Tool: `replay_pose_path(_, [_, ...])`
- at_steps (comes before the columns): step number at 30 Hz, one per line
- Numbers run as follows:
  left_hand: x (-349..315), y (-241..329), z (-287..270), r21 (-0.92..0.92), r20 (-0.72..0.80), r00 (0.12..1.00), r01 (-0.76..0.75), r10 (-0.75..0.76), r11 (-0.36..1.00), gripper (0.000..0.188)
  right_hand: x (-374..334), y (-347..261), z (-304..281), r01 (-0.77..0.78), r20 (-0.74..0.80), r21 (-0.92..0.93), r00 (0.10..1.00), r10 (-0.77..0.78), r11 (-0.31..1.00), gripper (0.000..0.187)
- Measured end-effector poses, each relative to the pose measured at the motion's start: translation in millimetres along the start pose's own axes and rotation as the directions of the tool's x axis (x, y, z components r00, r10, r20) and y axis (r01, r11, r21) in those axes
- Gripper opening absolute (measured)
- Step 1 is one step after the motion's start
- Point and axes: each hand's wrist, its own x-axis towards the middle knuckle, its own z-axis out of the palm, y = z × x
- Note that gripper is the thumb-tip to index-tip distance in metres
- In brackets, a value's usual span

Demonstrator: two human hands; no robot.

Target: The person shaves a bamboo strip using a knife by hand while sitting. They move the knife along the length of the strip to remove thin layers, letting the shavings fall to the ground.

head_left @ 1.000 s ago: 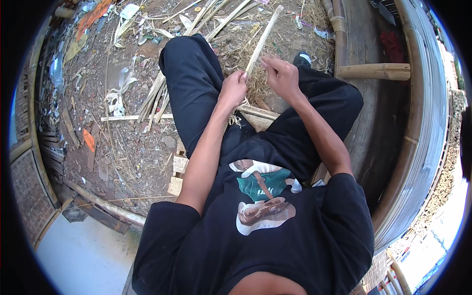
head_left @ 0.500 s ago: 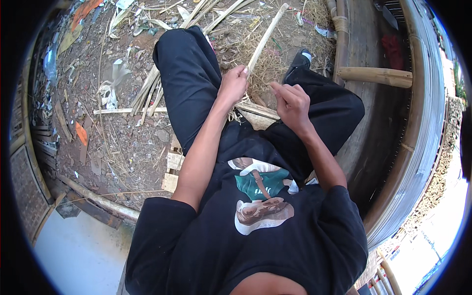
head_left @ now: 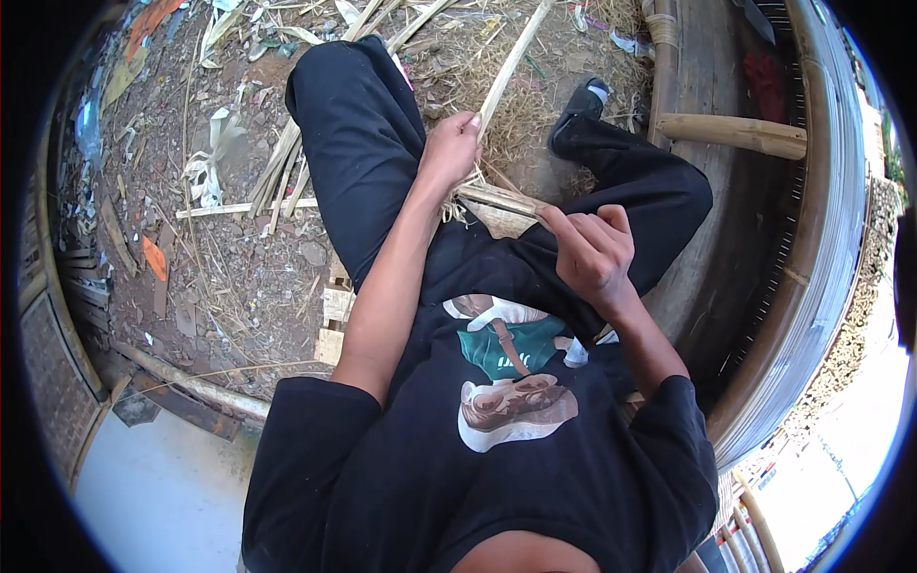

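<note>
My left hand is closed around a long pale bamboo strip, which runs away from me toward the far ground. Between my thighs lies a pale piece of wood, with a narrow wooden length across its far edge. Thin curled shavings hang below my left hand. My right hand is a fist by my right thigh, its fingertips at the right end of that narrow length. What sits inside the fist is hidden.
Several split strips lie left of my left leg, among litter and a white plastic scrap. To the right runs a wooden ledge with a bamboo crossbar. Dry straw covers the ground ahead.
My right hand has moved toward me and to the right, down from beside the upright strip. My left hand keeps its hold on the strip, shifting only slightly.
</note>
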Motion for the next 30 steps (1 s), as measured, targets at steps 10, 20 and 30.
replay_pose_path(10, [24,-18,-6,-0.138,0.132,0.991,0.053,-0.035,0.989,0.03,5,2,0,-0.08,-0.054,0.055,0.995,0.083,0.995,0.025])
replay_pose_path(20, [22,-18,-11,-0.171,0.109,0.992,0.087,-0.069,0.981,0.03,9,74,75,-0.533,0.528,0.819,0.556,0.642,-0.211,0.05])
replay_pose_path(30, [23,-10,-19,-0.342,0.198,0.975,0.164,-0.099,0.925,0.027,10,45,80,-0.59,0.545,0.803,0.664,0.513,-0.089,0.037])
